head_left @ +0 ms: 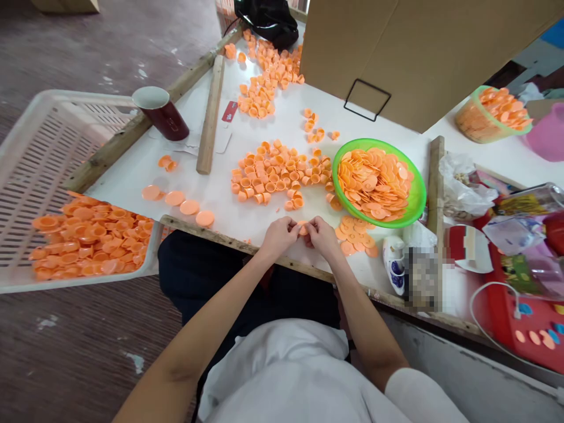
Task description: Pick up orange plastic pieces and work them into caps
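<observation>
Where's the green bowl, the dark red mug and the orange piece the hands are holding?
Green bowl (pixel 418 197), head view: bare inner wall.
Dark red mug (pixel 166 120), head view: its outer side.
Orange piece (pixel 302 228), head view: its visible middle.

Both bare arms reach forward and slant inward, the left forearm (pixel 229 299) from the near left, the right forearm (pixel 363 308) from the near right. The left hand (pixel 281 235) and right hand (pixel 321 236) are just beside each other, backs upward, fingers curled, fingertips pinched and facing inward. Both elbows lie nearer the trunk than the wrists.
</observation>
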`<state>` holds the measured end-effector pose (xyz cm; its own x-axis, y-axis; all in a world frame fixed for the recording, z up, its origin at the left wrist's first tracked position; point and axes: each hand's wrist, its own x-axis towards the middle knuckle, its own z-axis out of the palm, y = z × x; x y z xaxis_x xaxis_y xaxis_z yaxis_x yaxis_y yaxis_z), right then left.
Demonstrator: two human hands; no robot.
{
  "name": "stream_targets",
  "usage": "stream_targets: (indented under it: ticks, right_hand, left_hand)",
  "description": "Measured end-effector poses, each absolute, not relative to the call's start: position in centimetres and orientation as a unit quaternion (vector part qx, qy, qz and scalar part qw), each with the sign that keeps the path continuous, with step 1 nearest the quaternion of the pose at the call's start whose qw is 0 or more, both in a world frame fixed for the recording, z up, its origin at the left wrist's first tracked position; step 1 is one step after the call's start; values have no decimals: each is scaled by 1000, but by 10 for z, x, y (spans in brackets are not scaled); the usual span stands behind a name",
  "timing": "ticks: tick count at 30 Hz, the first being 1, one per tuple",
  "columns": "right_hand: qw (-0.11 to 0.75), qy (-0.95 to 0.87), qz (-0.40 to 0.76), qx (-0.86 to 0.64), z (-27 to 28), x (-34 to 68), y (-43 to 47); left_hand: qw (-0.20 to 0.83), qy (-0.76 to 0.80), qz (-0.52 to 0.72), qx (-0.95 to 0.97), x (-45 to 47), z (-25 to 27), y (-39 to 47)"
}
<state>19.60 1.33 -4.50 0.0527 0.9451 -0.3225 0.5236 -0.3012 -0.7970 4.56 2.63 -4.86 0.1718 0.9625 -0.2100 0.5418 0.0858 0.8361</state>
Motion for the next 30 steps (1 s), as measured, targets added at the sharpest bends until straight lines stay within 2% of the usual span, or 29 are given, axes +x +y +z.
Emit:
stream_targets:
  ticks: [16,30]
  right_hand:
    - [247,-574,426,-655,-50,201,7]
    - [235,-551,449,-663,-45,200,13]
  left_hand:
    - [467,577,248,622,44,-43,26]
    - [432,598,213,641,47,-41,29]
